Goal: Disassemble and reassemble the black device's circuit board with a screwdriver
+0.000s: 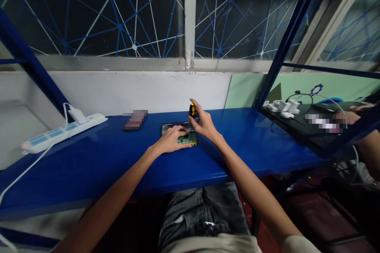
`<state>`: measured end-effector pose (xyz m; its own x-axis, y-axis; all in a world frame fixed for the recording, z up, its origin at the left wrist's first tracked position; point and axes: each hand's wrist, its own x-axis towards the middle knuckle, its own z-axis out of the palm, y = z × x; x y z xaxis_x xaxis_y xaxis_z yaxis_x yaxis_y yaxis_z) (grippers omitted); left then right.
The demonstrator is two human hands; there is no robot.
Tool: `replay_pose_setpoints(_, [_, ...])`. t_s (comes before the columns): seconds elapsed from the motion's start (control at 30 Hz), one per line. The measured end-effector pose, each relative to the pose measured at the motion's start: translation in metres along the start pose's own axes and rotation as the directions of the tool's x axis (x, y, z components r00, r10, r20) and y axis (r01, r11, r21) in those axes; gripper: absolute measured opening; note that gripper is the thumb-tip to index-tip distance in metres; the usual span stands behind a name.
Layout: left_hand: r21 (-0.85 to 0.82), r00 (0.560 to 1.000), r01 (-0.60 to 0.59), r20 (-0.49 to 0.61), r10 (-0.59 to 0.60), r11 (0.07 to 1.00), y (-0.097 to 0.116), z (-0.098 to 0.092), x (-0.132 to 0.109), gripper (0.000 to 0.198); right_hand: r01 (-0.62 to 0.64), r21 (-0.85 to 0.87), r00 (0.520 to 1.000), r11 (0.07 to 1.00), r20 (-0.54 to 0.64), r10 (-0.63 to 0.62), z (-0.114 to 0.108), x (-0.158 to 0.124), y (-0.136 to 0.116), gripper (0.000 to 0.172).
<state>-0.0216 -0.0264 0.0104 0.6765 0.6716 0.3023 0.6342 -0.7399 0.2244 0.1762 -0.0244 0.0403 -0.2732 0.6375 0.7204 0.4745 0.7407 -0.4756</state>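
My left hand point(169, 140) lies over a green circuit board point(188, 139) on the blue table, its thumb along the near edge and its fingers across the top, steadying it. A yellow-and-black screwdriver point(192, 109) stands nearly upright in my right hand point(205, 123), thumb and fingers around the handle. Its thin shaft points down at the right part of the board; whether the tip touches is too small to tell. Just behind the board lies a dark, shallow tray or case point(166, 127), partly covered by my left fingers.
A white power strip point(63, 132) with a plugged-in charger lies at the left, its cable running off the near left. A blurred flat item point(135, 120) lies left of the board. Blue frame posts flank the table point(115, 162). At right are chargers point(286, 107) and another person's arm point(368, 146).
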Motion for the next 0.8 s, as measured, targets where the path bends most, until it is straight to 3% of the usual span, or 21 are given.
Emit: replay_pose_setpoints(0.8, [-0.015,1.0,-0.002,0.005,0.002,1.0,-0.0009,0.0004,0.0,0.059,-0.005,-0.154,0.996,0.988,-0.092,-0.009,0.0009,-0.0016,-0.0018,0.059])
